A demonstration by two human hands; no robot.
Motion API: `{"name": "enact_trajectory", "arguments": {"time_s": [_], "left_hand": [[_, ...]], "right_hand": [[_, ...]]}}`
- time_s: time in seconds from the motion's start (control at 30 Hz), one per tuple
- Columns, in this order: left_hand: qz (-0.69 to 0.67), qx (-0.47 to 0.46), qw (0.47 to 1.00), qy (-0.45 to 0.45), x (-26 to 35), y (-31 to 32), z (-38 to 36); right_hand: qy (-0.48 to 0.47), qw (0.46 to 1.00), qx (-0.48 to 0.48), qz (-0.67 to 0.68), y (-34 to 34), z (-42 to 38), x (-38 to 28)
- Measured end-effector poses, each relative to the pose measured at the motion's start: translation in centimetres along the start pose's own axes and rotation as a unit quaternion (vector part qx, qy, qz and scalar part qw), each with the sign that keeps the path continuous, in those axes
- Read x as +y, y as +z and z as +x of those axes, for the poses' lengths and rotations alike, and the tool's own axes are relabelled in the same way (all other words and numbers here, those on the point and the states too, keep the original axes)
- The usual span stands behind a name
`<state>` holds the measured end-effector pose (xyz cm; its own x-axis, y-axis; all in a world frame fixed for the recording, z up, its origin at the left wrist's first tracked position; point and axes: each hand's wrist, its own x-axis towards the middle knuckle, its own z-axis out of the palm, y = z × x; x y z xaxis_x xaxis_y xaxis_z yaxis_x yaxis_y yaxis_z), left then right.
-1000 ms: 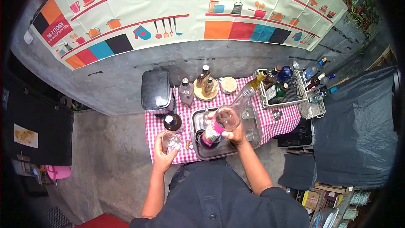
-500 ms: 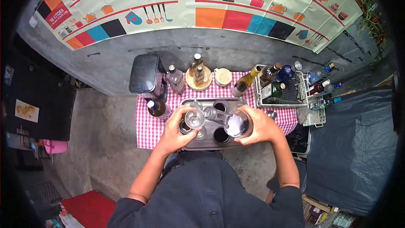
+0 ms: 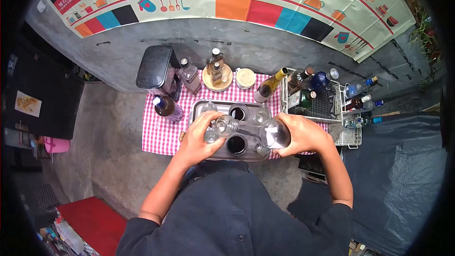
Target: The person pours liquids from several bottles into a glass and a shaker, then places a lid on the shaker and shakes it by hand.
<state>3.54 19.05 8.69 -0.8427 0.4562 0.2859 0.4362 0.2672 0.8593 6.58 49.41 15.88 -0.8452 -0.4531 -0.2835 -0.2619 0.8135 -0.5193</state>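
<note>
My left hand [image 3: 199, 138] is closed round a small clear glass [image 3: 225, 125] above the left part of the tray. In my right hand [image 3: 301, 135] is a clear glass bottle [image 3: 276, 133], tipped on its side with its neck pointing left at the glass. The bottle's mouth is at or over the glass rim; whether they touch I cannot tell. Below them, on the grey tray [image 3: 222, 103], stand two cups of dark liquid [image 3: 236, 145] and several clear glasses [image 3: 261, 114], partly hidden by the hands and bottle.
A checkered cloth [image 3: 156, 137] covers the table. At the back are a black-lidded container [image 3: 155, 66], a pink-tinted bottle [image 3: 190, 78], a round wooden plate [image 3: 208, 85] with bottles, and a mug [image 3: 245, 78]. A dark bottle [image 3: 167, 108] stands left, a wire basket [image 3: 327, 118] with bottles right.
The view has shifted, so the table sits further up and left. My right hand and the bottle have moved right in view, and the bottle lies more level, its neck nearer the glass.
</note>
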Motion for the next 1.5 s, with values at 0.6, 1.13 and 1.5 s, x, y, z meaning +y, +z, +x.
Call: {"name": "enact_trajectory", "arguments": {"time_s": [0.6, 1.13, 1.5], "left_hand": [[0.071, 0.029, 0.997, 0.029, -0.2, -2.9, -1.2], [0.09, 0.03, 0.995, 0.041, -2.1, -6.9, -1.9], [0.079, 0.027, 0.996, 0.028, -3.5, -7.0, -2.5]], "right_hand": [[0.007, 0.997, -0.041, -0.063, -1.5, 2.4, -2.6], [0.051, 0.992, -0.071, -0.089, -1.0, 5.3, -6.9], [0.033, 0.993, -0.06, -0.091, -0.9, 5.7, -7.9]]}}
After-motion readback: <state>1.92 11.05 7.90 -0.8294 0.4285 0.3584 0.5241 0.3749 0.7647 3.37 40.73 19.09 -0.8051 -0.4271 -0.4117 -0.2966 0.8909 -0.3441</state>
